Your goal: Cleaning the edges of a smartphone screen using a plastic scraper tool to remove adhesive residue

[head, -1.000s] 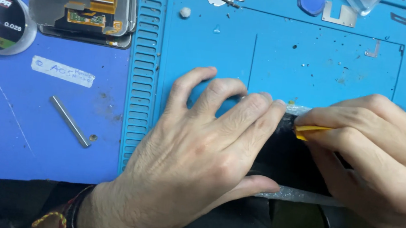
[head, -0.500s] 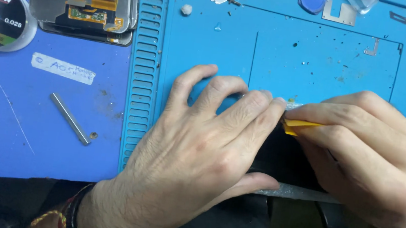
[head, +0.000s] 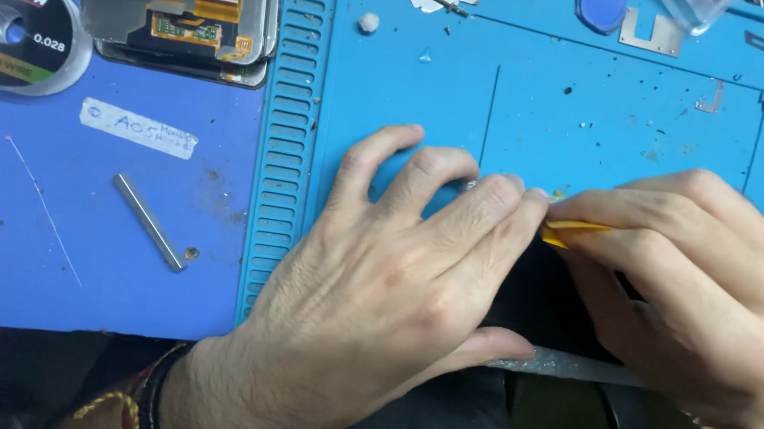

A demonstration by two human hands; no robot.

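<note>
Far left on the blue mat (head: 601,115): wire spool (head: 9,27), white label strip (head: 137,128), metal rod (head: 149,222), screen panels (head: 182,4) above. Left hand (head: 374,289) lies flat with fingers spread, pressing on a dark phone (head: 543,302) – mostly hidden under both hands. Right hand (head: 705,296) – fingers pressed together, pinching a yellow pry pick (head: 574,232) at the phone's top edge.

Matt rubbery blue mat (head: 601,115); metal rod (head: 149,221); yellow pick (head: 574,232), probably plastic.
</note>
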